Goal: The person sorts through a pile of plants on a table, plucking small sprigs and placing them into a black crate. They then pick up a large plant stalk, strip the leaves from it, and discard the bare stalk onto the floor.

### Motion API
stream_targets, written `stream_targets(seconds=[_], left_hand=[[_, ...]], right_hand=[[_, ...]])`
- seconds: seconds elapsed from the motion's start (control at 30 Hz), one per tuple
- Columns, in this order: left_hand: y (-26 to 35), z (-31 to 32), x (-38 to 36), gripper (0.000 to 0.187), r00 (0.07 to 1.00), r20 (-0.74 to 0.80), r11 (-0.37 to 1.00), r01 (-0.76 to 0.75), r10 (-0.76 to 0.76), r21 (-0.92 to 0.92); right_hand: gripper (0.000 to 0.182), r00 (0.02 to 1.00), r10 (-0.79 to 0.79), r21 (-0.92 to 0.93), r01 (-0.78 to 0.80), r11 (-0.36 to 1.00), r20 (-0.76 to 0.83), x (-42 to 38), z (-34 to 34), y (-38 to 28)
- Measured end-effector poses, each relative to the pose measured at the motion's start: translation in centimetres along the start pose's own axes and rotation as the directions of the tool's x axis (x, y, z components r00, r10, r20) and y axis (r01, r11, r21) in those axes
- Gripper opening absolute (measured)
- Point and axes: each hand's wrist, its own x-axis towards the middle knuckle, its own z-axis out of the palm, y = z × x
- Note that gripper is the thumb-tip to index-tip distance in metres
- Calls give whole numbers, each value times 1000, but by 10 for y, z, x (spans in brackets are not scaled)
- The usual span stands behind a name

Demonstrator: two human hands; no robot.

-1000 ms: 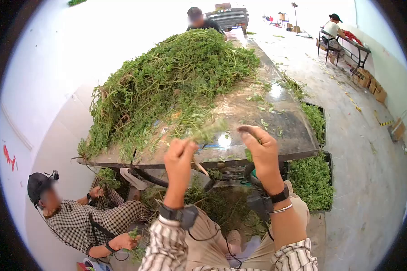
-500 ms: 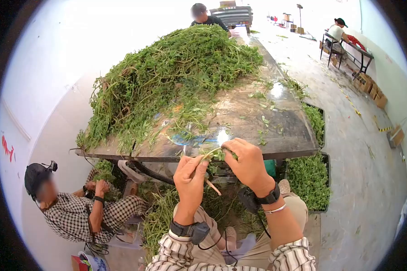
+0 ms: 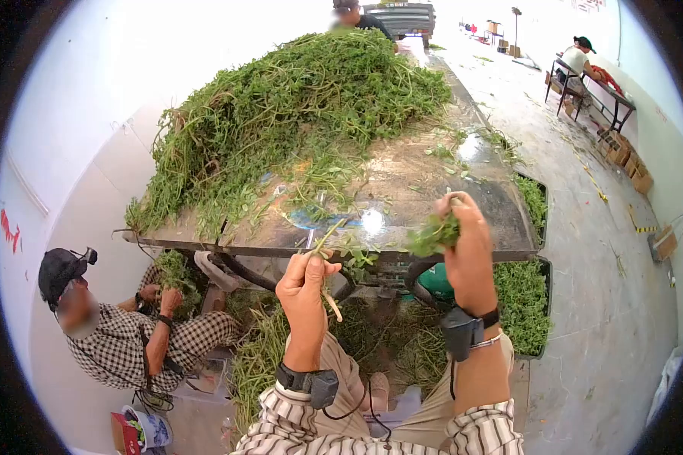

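Note:
My left hand pinches a pale green plant stem in front of the table's near edge. The stem's lower end pokes out below the fingers, and a few leaves hang beside it. Farther right and higher, my right hand is closed on a bunch of leafy green tops, slightly smeared by motion. Beyond both hands, a big heap of leafy green stalks covers the left and back of the wooden table. Loose leaves are scattered near its front.
Dark crates of green tops stand right of the table. Stripped stalks lie on the floor by my legs. A co-worker in a checked shirt handles greens at left; another person is behind the heap. Someone sits at a far-right desk.
My hands have come apart. The right hand has moved right and up with the leafy tops, while the left hand keeps the stem slightly lower. The view has shifted a little.

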Motion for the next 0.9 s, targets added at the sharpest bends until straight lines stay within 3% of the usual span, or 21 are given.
stream_targets(seconds=[0.07,0.17,0.23,0.3,0.37,0.43,0.57,0.63,0.77,0.83,0.87,0.9], left_hand=[[-1,2,-1,23,1000,7,999,6,-6,-31],[4,6,-3,24,1000,-5,999,23,-24,-47],[9,9,-7,22,998,55,996,44,-40,-75],[11,10,-10,21,998,54,993,49,-44,-106],[9,6,-11,19,992,112,998,57,-61,39],[13,8,-13,17,992,95,997,79,-78,-15],[17,7,-15,14,991,110,996,82,-77,-40],[16,6,-15,14,990,130,996,69,-61,-56],[13,6,-17,14,990,121,994,84,-74,-77],[11,5,-17,15,989,108,991,106,-96,-86],[8,4,-18,16,988,100,989,124,-116,-84],[6,3,-19,16,987,92,986,143,-135,-82]], right_hand=[[13,999,-44,-94,46,995,26,-4,8,6],[14,990,63,-3,-63,998,130,-7,26,20],[15,945,-107,-354,218,909,308,-12,44,17],[16,916,-105,-391,267,881,387,-14,45,26],[17,882,-92,-427,312,849,462,-16,44,36],[17,838,-82,-544,422,726,540,-15,42,43],[19,823,5,-577,394,716,569,-17,44,36],[18,849,-29,-509,343,789,527,-18,44,37],[16,867,-47,-491,324,809,496,-17,45,34],[15,862,-215,-483,445,754,459,-14,42,36],[15,862,-214,-483,445,754,460,-13,41,36],[11,910,-181,-459,350,816,372,-12,38,35]])
